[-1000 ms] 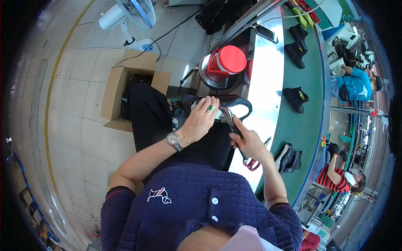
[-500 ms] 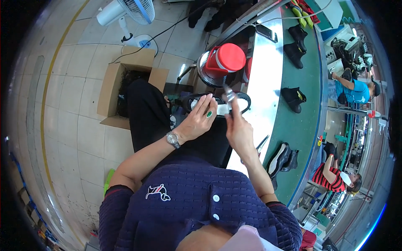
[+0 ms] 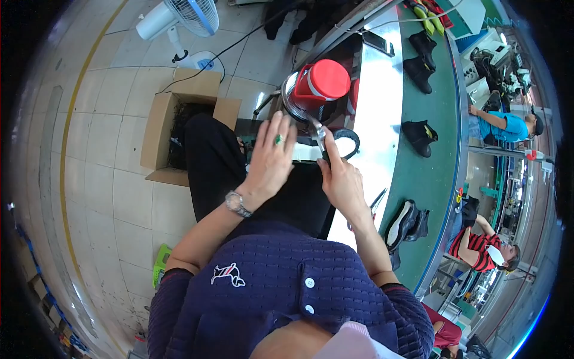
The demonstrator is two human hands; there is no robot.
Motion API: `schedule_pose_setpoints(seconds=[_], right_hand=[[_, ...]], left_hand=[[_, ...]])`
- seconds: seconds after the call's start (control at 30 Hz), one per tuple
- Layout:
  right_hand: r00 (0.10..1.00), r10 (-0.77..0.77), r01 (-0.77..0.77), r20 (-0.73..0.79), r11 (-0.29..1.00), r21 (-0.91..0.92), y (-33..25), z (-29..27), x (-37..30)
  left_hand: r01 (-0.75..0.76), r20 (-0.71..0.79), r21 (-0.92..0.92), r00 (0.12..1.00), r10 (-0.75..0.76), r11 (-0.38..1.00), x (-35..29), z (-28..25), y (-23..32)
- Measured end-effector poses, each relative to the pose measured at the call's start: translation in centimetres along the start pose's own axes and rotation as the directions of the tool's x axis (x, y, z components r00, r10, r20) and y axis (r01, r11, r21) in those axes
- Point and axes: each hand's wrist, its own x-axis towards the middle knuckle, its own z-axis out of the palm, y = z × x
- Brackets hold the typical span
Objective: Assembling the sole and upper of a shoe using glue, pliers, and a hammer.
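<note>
A black-rimmed shoe with a white underside [image 3: 307, 154] lies sideways above my lap, its rounded right end by the metal bench. My left hand [image 3: 272, 157], palm down with fingers stretched out, is over the shoe's left part and hides it; its fingers are slightly blurred. My right hand [image 3: 344, 184] is closed round the handle of what looks like a hammer [image 3: 317, 127], with a shiny metal head. That head is above the shoe's far edge, next to the red-lidded jug. Whether it touches the shoe I cannot tell.
A red jug [image 3: 329, 81] stands on a round stand beyond the shoe. To the right runs a metal bench [image 3: 378, 90] with a phone [image 3: 378, 43], beside a green belt [image 3: 412, 170] carrying several dark shoes. An open carton [image 3: 152, 134] and a fan [image 3: 194, 15] are at left.
My left hand has moved left and up, away from the middle of the shoe, uncovering more white underside. The hammer's head has swung slightly left; my right hand remains closed on it.
</note>
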Motion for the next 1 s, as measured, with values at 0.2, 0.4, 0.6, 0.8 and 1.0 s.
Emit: schedule_pose_setpoints(seconds=[0.2,0.4,0.6,0.8,1.0], right_hand=[[0.996,-0.020,0.026,-0.088,0.997,0.076,0.2,2.8,0.3],[0.955,-0.013,0.085,-0.296,0.968,0.235,-1.5,2.4,-0.1],[0.994,-0.063,0.081,-0.095,0.977,0.199,1.4,0.4,0.7],[0.966,0.249,-0.244,-0.074,0.967,0.067,6.2,0.3,0.9],[0.920,0.105,-0.333,0.378,0.721,0.608,1.7,1.6,-5.3]], left_hand=[[0.044,0.126,-0.252,0.992,-0.012,0.967,-1.1,1.6,-1.7],[0.059,0.090,-0.411,0.996,-0.024,0.910,-1.3,0.9,-1.9],[0.136,0.195,-0.519,0.980,-0.038,0.844,-0.9,0.2,-3.3],[0.148,0.165,-0.518,0.984,-0.071,0.843,-2.1,-0.7,-2.9],[0.507,0.393,-0.581,0.860,-0.327,0.636,-9.0,-1.9,-1.2]])
